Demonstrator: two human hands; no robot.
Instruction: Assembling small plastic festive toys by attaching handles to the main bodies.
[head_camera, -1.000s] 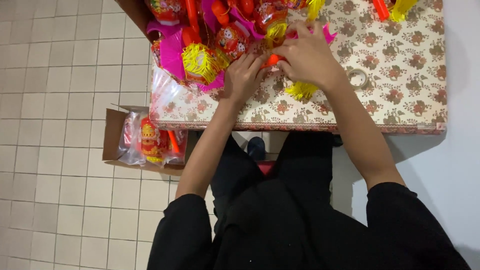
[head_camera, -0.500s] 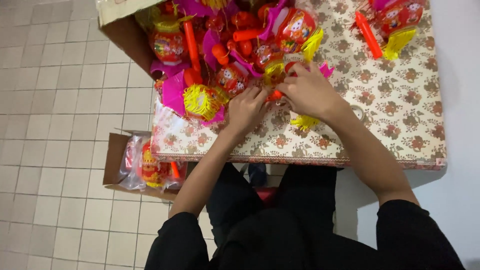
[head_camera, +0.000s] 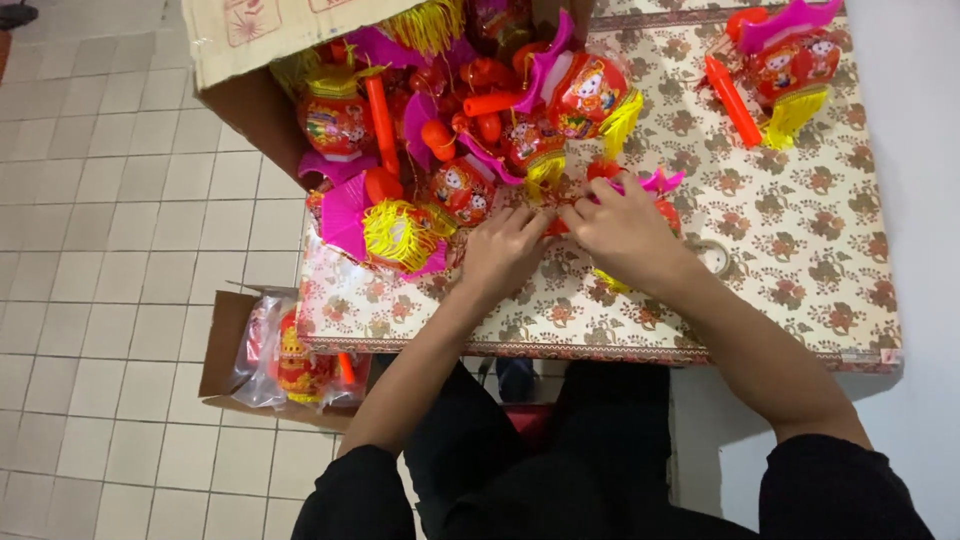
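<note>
Both hands meet over a small red lantern (head_camera: 640, 200) lying on the table (head_camera: 800, 290), just beside the pile of toys. The lantern is red with a pink frill at its top and a yellow tassel (head_camera: 608, 282) poking out below the right hand (head_camera: 625, 232). That hand lies curled over the lantern, fingers bent round it, covering most of its body. The left hand (head_camera: 503, 250) is half closed, fingertips pinched at the lantern's near end beside the right thumb; what exactly they pinch cannot be made out.

The open carton (head_camera: 250, 80) is cut off by the top edge, and the lanterns spilling from it overlap too thickly to count. One more lantern (head_camera: 785, 65) with a red stick lies apart at the far right corner. One clear tape roll (head_camera: 713, 257) sits just beside the right wrist. On the floor, one smaller box (head_camera: 225, 345) holds bagged lanterns, partly hidden under the table edge
</note>
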